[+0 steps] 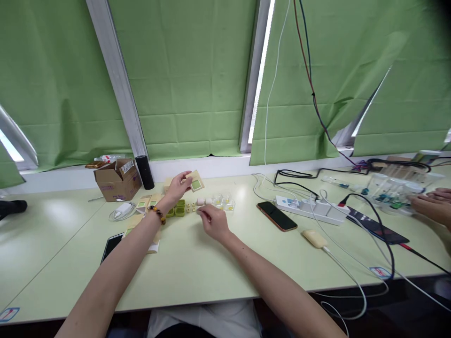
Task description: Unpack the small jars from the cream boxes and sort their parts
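My left hand (179, 186), with a beaded bracelet on the wrist, grips the edge of a small brown paper packet (197, 180) with a green square on its front, raised over the table. Low over the table, my right hand (215, 223) has thumb and fingers pinched together; what they hold, if anything, is too small to make out. Just left of its fingertips are several tiny yellowish cubes (189, 210). Beyond it stand small white cylinders (200, 201) and several clear round containers (229, 204) with yellow in them. Green square cups (180, 209) lie below my left hand.
Left of my hands are more packets (143, 203), a phone (112, 245), a white charger (123, 209), a cardboard box (118, 180) and a black cylinder (144, 172). Rightward lie another phone (276, 216), a power strip (310, 210) with cables, and another person's hands (433, 204) by clear containers.
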`<state>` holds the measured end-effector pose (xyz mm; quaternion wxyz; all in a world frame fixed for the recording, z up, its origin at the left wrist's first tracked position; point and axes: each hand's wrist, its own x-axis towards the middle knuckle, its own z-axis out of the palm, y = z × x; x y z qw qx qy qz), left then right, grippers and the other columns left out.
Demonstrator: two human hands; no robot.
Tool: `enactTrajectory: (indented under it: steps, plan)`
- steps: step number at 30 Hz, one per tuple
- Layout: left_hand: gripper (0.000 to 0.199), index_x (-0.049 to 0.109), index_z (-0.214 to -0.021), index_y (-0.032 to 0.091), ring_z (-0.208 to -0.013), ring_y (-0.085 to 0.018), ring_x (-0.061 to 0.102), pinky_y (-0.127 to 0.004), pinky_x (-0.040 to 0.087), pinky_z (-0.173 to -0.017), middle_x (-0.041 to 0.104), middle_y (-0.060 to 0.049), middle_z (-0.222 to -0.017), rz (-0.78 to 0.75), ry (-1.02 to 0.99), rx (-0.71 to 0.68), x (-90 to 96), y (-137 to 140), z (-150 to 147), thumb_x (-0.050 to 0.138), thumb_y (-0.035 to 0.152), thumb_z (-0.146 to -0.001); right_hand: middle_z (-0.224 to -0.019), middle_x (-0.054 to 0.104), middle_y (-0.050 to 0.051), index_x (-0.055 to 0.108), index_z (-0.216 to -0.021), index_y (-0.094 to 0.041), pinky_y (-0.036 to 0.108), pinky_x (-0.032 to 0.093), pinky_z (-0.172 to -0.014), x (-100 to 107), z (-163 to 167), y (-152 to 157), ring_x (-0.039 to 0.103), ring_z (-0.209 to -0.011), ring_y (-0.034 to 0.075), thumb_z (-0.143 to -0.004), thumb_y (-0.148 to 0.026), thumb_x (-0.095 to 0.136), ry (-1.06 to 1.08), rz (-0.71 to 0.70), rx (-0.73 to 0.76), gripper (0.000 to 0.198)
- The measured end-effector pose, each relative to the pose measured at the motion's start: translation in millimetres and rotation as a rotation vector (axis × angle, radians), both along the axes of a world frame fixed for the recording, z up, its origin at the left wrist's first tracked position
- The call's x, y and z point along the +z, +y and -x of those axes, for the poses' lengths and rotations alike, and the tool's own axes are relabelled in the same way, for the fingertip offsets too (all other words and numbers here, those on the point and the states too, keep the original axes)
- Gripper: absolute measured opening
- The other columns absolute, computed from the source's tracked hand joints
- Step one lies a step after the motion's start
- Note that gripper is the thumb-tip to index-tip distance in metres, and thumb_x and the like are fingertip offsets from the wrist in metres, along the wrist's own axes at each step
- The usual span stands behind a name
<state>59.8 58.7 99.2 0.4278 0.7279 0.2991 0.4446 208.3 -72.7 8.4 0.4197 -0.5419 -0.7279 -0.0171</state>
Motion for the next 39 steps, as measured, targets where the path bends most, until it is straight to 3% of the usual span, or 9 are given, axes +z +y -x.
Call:
enactTrajectory:
  steps: [2,7,12,15,18,22,27,34,39]
  plan:
    - [0.059,0.057,-0.137,0.02,-0.111,-0.025,0.07,-0.041,0.06,-0.093,0.069,-0.014,-0.129,0.17,-0.178,-0.136,-12.5,-27,10,0.065,0.06,-0.094,-0.095,0.072,0.009,0.067,-0.11,-0.019,0.03,0.049,-0.073,8,-8,1,0.063,-0.076,0.018,-0.105,-0.029,0.038,0.125,-0.053,-0.053,0.031]
    - [0.063,0.066,-0.129,0.021,-0.109,-0.026,0.072,-0.04,0.061,-0.091,0.073,-0.013,-0.12,0.426,-0.207,-0.145,-54.7,-76,31,0.073,0.066,-0.086,-0.102,0.067,0.01,0.059,-0.117,-0.02,0.031,0.053,-0.071,27,-22,1,0.064,-0.087,0.021,-0.098,-0.023,0.043,0.314,-0.086,-0.074,0.025]
    - [0.066,0.066,-0.129,0.021,-0.106,-0.027,0.073,-0.039,0.061,-0.088,0.073,-0.013,-0.12,0.473,-0.105,-0.058,-80.1,-85,41,0.077,0.066,-0.082,-0.133,0.059,0.013,0.048,-0.132,-0.023,0.031,0.054,-0.076,22,-29,-8,0.062,-0.106,0.022,-0.081,-0.01,0.047,0.24,0.038,0.195,0.053]
    - [0.062,0.064,-0.128,0.021,-0.106,-0.026,0.073,-0.038,0.061,-0.088,0.072,-0.014,-0.124,0.482,-0.114,-0.065,-85.8,-87,41,0.076,0.063,-0.085,-0.15,0.049,0.014,0.032,-0.15,-0.024,0.034,0.055,-0.086,10,-27,-19,0.057,-0.118,0.024,-0.077,-0.011,0.055,0.161,0.104,0.327,0.078]
    - [0.057,0.06,-0.129,0.022,-0.11,-0.026,0.072,-0.037,0.061,-0.088,0.069,-0.014,-0.131,0.5,-0.129,-0.052,-89.5,-89,39,0.075,0.059,-0.087,-0.156,0.044,0.016,0.022,-0.158,-0.025,0.04,0.054,-0.094,1,-21,-22,0.056,-0.12,0.027,-0.078,-0.018,0.068,0.066,0.142,0.336,0.093]
    - [0.058,0.056,-0.13,0.02,-0.109,-0.025,0.072,-0.038,0.061,-0.091,0.068,-0.016,-0.131,0.526,-0.184,-0.035,-92.7,-91,38,0.078,0.053,-0.088,-0.147,0.052,0.017,0.03,-0.157,-0.025,0.048,0.054,-0.097,-6,-13,-13,0.057,-0.119,0.031,-0.084,-0.021,0.07,0.05,0.091,0.353,0.084]
    - [0.052,0.056,-0.132,0.018,-0.104,-0.024,0.073,-0.04,0.06,-0.094,0.071,-0.016,-0.122,0.588,-0.273,-0.122,-94.0,-91,45,0.065,0.055,-0.097,-0.145,0.054,0.015,0.033,-0.156,-0.026,0.05,0.054,-0.098,-15,-17,-5,0.06,-0.116,0.029,-0.081,-0.015,0.072,0.096,0.078,0.379,0.085]
    - [0.05,0.056,-0.134,0.018,-0.103,-0.024,0.073,-0.043,0.058,-0.098,0.072,-0.015,-0.12,0.561,-0.253,-0.102,-104.6,-86,45,0.071,0.045,-0.095,-0.15,0.049,0.016,0.038,-0.152,-0.026,0.054,0.051,-0.107,-15,-20,-8,0.054,-0.132,0.032,-0.081,-0.011,0.071,0.081,0.12,0.386,0.08]
    - [0.05,0.063,-0.129,0.015,-0.109,-0.026,0.07,-0.047,0.056,-0.102,0.07,-0.016,-0.126,0.473,-0.227,-0.101,-112.8,-82,41,0.077,0.042,-0.089,-0.15,0.042,0.016,0.041,-0.148,-0.025,0.055,0.047,-0.115,-13,-15,-13,0.048,-0.14,0.033,-0.083,-0.019,0.078,0.055,0.141,0.397,0.075]
